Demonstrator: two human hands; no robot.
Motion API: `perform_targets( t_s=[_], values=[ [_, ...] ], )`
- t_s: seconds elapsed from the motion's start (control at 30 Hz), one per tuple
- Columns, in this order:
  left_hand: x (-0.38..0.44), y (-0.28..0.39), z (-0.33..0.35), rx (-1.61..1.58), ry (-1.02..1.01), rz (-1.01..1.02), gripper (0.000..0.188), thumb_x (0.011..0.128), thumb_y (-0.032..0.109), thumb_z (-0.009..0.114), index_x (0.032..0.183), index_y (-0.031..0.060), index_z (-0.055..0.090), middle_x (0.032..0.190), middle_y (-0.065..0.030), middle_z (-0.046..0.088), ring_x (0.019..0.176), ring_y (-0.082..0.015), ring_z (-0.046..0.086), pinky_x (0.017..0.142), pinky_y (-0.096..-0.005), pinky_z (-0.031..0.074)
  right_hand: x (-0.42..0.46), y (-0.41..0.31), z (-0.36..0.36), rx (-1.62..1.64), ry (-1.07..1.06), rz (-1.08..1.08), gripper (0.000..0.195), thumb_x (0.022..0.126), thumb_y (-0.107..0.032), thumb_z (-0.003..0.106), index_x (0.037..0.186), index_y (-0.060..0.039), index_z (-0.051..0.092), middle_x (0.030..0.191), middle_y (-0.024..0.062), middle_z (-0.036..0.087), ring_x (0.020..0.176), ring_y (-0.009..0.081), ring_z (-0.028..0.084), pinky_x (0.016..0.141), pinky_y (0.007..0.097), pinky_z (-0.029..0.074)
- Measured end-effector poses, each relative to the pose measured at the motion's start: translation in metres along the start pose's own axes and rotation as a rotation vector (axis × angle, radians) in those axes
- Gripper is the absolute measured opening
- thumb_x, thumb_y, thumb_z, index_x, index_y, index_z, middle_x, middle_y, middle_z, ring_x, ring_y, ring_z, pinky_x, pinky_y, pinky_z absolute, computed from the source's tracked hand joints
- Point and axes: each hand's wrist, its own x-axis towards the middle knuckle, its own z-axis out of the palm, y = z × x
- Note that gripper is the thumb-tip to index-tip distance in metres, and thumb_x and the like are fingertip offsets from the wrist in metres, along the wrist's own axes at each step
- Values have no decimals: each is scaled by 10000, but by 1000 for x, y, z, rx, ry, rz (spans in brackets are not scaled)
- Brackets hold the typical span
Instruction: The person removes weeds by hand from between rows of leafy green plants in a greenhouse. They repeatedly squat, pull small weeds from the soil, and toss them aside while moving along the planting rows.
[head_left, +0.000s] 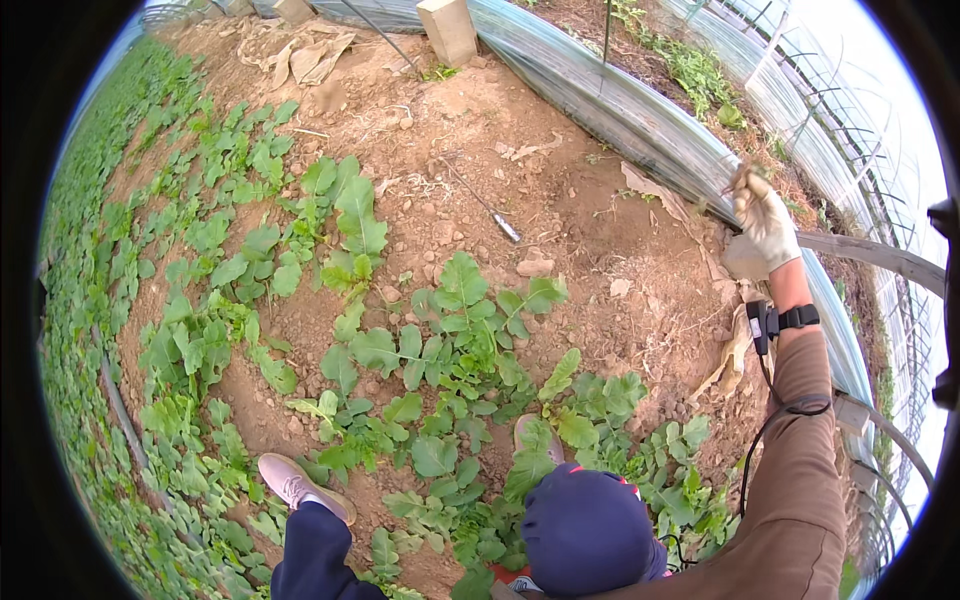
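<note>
My right hand (766, 225), in a pale work glove, is raised out to the right beside the plastic sheeting (645, 112). Its fingers are closed on a small, blurred clump of brown plant debris (744, 178). My left hand is out of view. Before me, on bare brown soil (540, 180), lies a thin-shafted hand tool (504, 225) with a shiny metal handle; its far end blends into the dirt. Leafy green crop plants (457, 337) grow between that tool and my feet.
A concrete block (448, 31) stands against the sheeting. A curved pole (874, 253) reaches out beyond my hand. Dry, torn film (731, 360) lies along the right edge. Dense plants (90, 300) cover the left. My pink shoe (304, 487) stands among leaves; a cable (757, 450) trails from my wrist.
</note>
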Motion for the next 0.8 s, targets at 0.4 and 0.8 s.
perform_targets(
  t_s=[0.4, 0.8],
  values=[
    [-20, 5, 13, -52, -131, -72, 381, 820, 320, 540, 1098, 61, 513, 682, 0, 404, 660, -162, 358, 579, -292, 320, -80, 149, 13, -118, 231, 599, 342, 835, -246, 579, 1121, -75, 499, 977, 90, 601, 805, 179, 596, 698, 306, 508],
    [-70, 121, -37, 66, -131, -51, 439, 837, 358, 525, 1139, 39, 507, 689, -124, 534, 617, -222, 505, 589, -370, 439, -276, 224, 82, -47, 346, 733, 336, 839, -253, 551, 1136, -111, 481, 906, 50, 549, 709, 171, 549, 590, 307, 488]
  ],
)
